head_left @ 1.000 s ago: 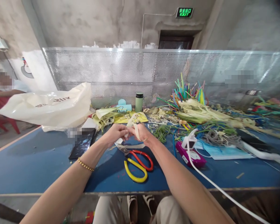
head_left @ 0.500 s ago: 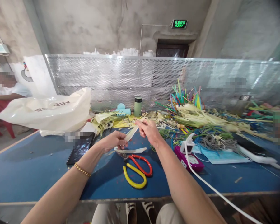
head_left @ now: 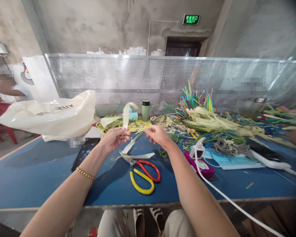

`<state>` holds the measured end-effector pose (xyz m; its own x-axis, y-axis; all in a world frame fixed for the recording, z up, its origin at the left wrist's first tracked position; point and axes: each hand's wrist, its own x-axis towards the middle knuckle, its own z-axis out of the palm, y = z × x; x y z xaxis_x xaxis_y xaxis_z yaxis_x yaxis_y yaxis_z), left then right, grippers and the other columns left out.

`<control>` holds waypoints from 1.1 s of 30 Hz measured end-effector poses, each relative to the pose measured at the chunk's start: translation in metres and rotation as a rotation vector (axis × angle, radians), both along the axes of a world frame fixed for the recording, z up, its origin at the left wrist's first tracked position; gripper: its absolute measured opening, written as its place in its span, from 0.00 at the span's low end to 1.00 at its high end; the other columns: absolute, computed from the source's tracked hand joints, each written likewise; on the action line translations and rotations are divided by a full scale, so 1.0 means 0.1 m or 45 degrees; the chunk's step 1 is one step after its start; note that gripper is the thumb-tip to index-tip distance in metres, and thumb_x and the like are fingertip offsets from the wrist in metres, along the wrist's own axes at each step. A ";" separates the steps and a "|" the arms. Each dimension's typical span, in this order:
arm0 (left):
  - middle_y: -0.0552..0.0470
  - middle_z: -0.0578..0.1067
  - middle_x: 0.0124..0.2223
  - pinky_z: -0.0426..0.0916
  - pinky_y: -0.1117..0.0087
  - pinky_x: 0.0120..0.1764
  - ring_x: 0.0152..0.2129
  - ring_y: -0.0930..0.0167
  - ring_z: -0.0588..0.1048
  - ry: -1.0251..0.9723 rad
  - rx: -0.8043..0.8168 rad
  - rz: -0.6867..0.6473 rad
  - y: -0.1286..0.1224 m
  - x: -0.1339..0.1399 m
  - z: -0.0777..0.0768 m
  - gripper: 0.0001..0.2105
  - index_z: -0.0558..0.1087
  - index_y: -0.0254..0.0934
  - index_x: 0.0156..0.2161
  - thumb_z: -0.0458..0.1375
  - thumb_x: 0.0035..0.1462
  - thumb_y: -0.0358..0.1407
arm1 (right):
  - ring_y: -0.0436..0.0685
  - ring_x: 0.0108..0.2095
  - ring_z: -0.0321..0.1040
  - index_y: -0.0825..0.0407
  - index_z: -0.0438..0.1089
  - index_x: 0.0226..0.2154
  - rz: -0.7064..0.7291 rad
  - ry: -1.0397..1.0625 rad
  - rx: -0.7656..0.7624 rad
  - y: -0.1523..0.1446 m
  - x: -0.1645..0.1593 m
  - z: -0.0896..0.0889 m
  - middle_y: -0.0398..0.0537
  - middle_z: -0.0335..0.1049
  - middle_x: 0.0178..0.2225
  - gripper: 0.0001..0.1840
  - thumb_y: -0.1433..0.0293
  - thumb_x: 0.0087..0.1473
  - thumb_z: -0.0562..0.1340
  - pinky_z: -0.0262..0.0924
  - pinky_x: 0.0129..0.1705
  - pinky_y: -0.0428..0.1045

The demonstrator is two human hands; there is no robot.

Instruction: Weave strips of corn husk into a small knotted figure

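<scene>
My left hand (head_left: 117, 137) is closed, pinching the lower end of a pale corn husk strip (head_left: 126, 117) that stands up and curls over to the right at its top. To its right, my right hand (head_left: 158, 135) hovers apart with thumb and fingertips pinched together; whatever it may hold is too small to make out. Below both hands lie scissors (head_left: 144, 181) with one red and one yellow handle. More cut husk strips (head_left: 138, 156) lie across and beside their blades on the blue table (head_left: 108, 194).
Husks (head_left: 212, 120), coloured stems (head_left: 197, 98) and tangled cords (head_left: 227, 146) cover the back right. A purple power socket (head_left: 202, 168) trails a white cable. A phone (head_left: 85, 153), a plastic bag (head_left: 49, 115) and a green flask (head_left: 145, 111) also stand or lie here. A co-worker sits far left.
My hands have moved apart. The strip, earlier stretched between them, now rises from my left hand alone. Another husk strip now shows behind the scissors' blades.
</scene>
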<state>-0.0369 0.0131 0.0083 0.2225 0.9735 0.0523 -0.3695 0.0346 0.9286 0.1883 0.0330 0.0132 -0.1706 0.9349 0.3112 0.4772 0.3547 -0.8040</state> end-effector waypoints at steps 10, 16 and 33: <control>0.45 0.77 0.27 0.68 0.76 0.21 0.19 0.73 0.76 -0.052 -0.169 0.204 0.07 0.03 -0.02 0.05 0.70 0.28 0.37 0.51 0.59 0.24 | 0.54 0.28 0.68 0.53 0.75 0.27 0.388 -1.074 -0.317 -0.07 -0.09 -0.10 0.47 0.74 0.27 0.06 0.70 0.40 0.67 0.53 0.25 0.45; 0.44 0.78 0.29 0.67 0.75 0.21 0.20 0.72 0.76 -0.011 -0.105 0.378 0.16 -0.07 -0.08 0.04 0.70 0.29 0.35 0.53 0.55 0.24 | 0.49 0.23 0.61 0.56 0.75 0.22 0.477 -0.517 -0.243 -0.04 0.05 -0.01 0.43 0.69 0.21 0.05 0.70 0.40 0.66 0.51 0.25 0.45; 0.48 0.75 0.20 0.66 0.75 0.21 0.19 0.69 0.77 0.500 0.057 -0.012 -0.10 0.28 -0.17 0.06 0.73 0.30 0.23 0.63 0.45 0.32 | 0.41 0.12 0.47 0.55 0.67 0.22 0.184 0.590 -0.254 -0.13 -0.41 -0.10 0.36 0.62 0.16 0.10 0.67 0.38 0.67 0.38 0.13 0.42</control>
